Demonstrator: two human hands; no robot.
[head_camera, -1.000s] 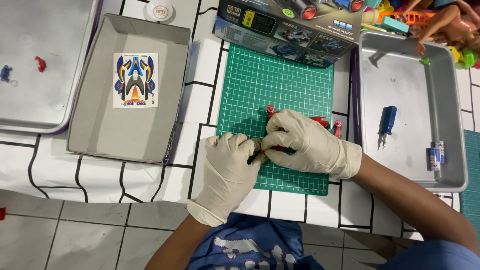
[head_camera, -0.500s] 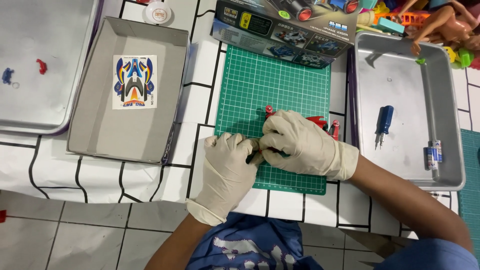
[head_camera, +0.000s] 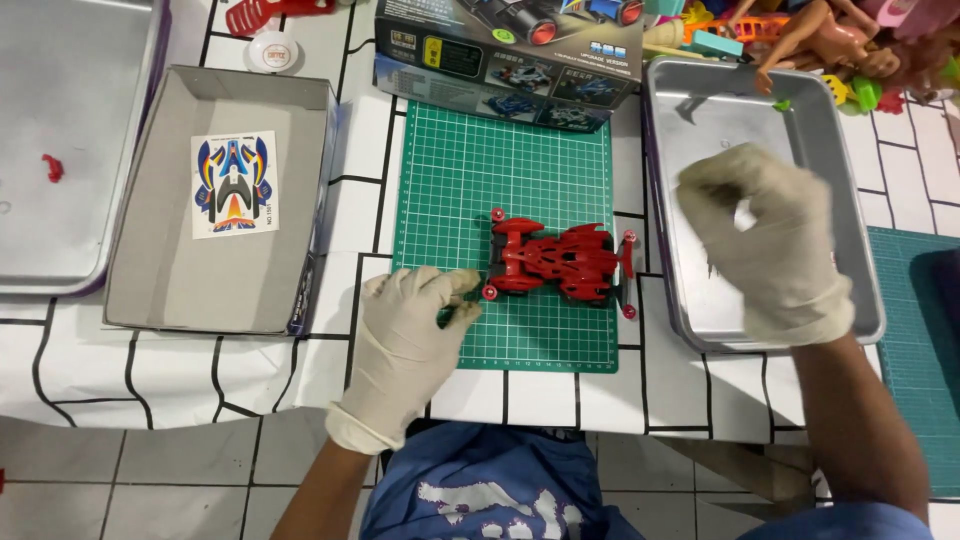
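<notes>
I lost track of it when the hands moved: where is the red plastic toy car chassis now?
In the head view, the red plastic toy car chassis lies on the green cutting mat, right of centre, between the gloved left hand and the metal tray.

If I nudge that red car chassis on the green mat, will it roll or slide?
The red car chassis probably slides rather than rolls: no tyres show, only small corner rollers. It looks like thin, light plastic, likely stiff but snappable at the bumpers. The green mat should add friction.

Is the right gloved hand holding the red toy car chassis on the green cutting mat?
No: the right gloved hand hovers over the metal tray, apart from the red toy car chassis.
</notes>
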